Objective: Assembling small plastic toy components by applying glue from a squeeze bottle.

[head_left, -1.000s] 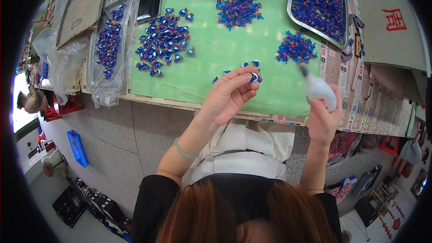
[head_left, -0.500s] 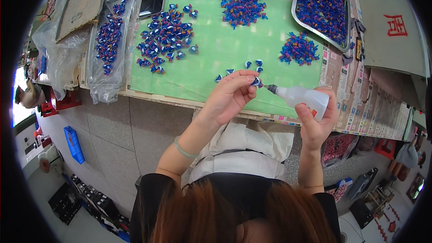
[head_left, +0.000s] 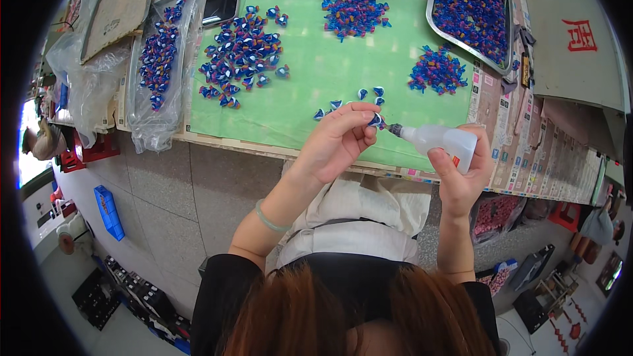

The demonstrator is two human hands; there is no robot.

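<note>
Head view: left grip (head_left: 337,144) pinches a blue-and-white piece (head_left: 376,120); right grip (head_left: 463,178) clasps a bottle (head_left: 432,140) toward its four o'clock; steady nozzle (head_left: 395,130), light squeeze seem best.

We see a pale green mat (head_left: 310,69) with whitish blotches. Over its near side, we find a translucent white squeeze bottle (head_left: 435,140) with a red mark and dark tip, and a small piece (head_left: 376,120) in blue and white. At the mat's left, a cluster (head_left: 241,53) mixes blue, white and orange. Right of the mat, the desk (head_left: 517,151) is tan, patterned with pink and dark squares.
</note>
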